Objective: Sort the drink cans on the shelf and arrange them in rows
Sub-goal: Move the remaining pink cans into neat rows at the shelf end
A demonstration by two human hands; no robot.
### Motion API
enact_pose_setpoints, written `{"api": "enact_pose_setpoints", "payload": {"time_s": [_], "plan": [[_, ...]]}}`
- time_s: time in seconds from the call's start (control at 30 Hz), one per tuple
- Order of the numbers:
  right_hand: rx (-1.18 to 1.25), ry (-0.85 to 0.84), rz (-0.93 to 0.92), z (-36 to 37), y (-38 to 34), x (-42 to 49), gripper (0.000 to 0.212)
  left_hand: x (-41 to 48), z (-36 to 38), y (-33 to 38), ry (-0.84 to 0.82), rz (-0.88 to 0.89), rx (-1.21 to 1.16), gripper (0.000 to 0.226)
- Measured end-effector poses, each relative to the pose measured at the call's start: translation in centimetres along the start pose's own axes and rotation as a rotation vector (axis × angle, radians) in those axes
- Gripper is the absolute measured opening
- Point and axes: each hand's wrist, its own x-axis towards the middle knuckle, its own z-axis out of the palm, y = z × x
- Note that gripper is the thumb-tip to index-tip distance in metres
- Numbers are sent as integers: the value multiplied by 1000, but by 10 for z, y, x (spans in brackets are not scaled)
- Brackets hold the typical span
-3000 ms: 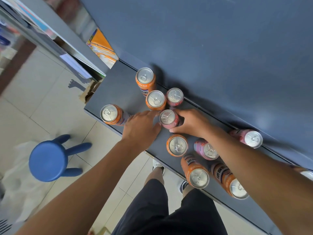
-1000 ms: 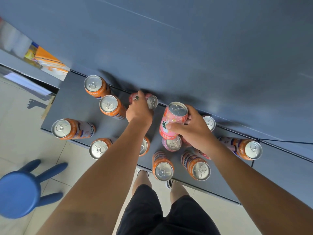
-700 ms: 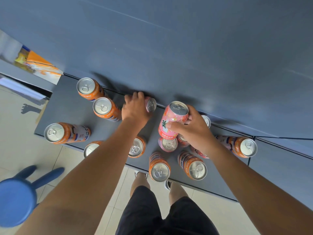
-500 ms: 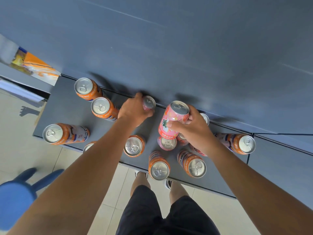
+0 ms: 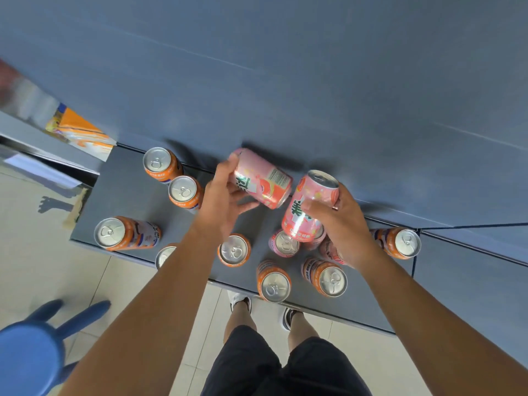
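My left hand grips a pink can, lifted and tilted on its side above the dark shelf. My right hand grips a second pink can, held upright off the shelf. Below it stand more pink cans, partly hidden by my right hand. Several orange cans stand on the shelf: two at the back left, one at the left edge, one in the middle, two at the front and one at the right.
The shelf's back wall rises right behind the cans. A blue stool stands on the tiled floor at lower left. Packaged goods lie on a neighbouring shelf to the left. An orange can sits half hidden under my left forearm.
My left hand has lifted the pink can from the back of the shelf and tipped it sideways. My right hand still holds its pink can, slightly higher and nearer the other.
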Motion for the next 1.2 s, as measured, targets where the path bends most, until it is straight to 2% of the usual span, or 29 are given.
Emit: {"api": "enact_pose_setpoints", "payload": {"time_s": [0.1, 0.17, 0.23, 0.3, 0.37, 0.4, 0.47, 0.53, 0.6, 0.73, 0.83, 0.93, 1.1, 1.2], "plan": [[42, 34, -17, 3, -12, -13, 36, -22, 19, 5, -146, -42, -363, 36], [73, 64, -25, 6, -20, -22, 30, -33, 29, 4, -138, -75, -410, 54], [107, 107, -14, 9, -26, -31, 26, -44, 32, 5, -150, -83, -369, 61], [123, 145, -6, 11, -32, -40, 23, -57, 29, 8, -188, -88, -343, 53], [143, 175, -7, 11, -39, -50, 22, -68, 21, 15, -265, -89, -324, 33], [154, 183, -17, 12, -43, -56, 21, -71, 16, 18, -317, -88, -303, 25], [167, 192, -40, 13, -48, -69, 21, -78, 9, 26, -381, -69, -198, 27], [164, 207, -56, 14, -52, -81, 26, -87, 10, 33, -350, -17, -21, 32], [160, 232, -77, 13, -52, -92, 24, -101, 15, 38, -268, 71, 151, 26], [134, 252, -144, 3, -49, -116, 18, -128, 27, 35, -287, 213, 377, 28], [96, 240, -194, -13, -45, -139, 28, -149, 40, 30, -344, 312, 474, 34], [86, 248, -256, -37, -41, -167, 41, -170, 60, 17, -436, 405, 563, 50], [53, 216, -342, -93, -24, -224, 46, -210, 101, -17, -594, 423, 673, 73], [62, 241, -357, -138, -2, -261, 51, -238, 130, -49, -657, 422, 718, 70]]}}
